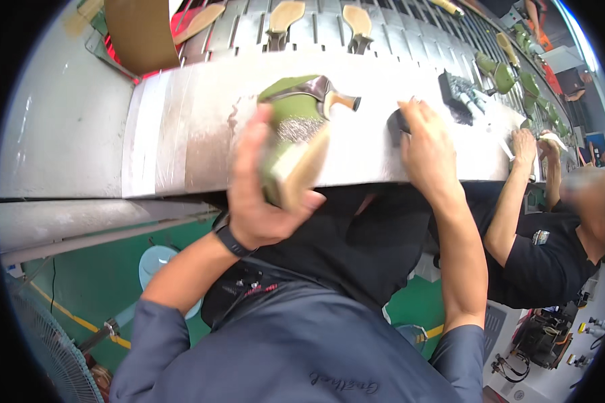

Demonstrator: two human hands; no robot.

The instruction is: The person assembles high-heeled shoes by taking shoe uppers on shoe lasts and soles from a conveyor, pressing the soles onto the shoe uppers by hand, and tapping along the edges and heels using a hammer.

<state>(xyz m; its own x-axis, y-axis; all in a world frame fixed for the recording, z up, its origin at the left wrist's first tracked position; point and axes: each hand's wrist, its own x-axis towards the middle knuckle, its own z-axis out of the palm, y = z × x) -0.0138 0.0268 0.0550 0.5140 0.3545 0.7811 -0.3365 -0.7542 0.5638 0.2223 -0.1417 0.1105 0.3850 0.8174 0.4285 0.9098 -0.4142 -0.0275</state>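
A green heeled shoe (pixel 294 107) with a glittery band and a tan sole is gripped in my left hand (pixel 259 208), tilted above the metal worktop. My left thumb presses near the sole, and motion blurs the fingers somewhat. Further right, my right hand (pixel 431 151) curls over a small dark object (pixel 396 125) at the worktop. Most of that object is hidden under the fingers, so its kind does not show.
Behind the pale worktop (pixel 195 101) runs a slatted conveyor (pixel 316 30) carrying tan soles with heels (pixel 357 23). A black holder (pixel 456 94) with bottle-like items stands right. Green shoes (pixel 497 72) line the conveyor beyond. A co-worker (pixel 544 242) works close by on the right.
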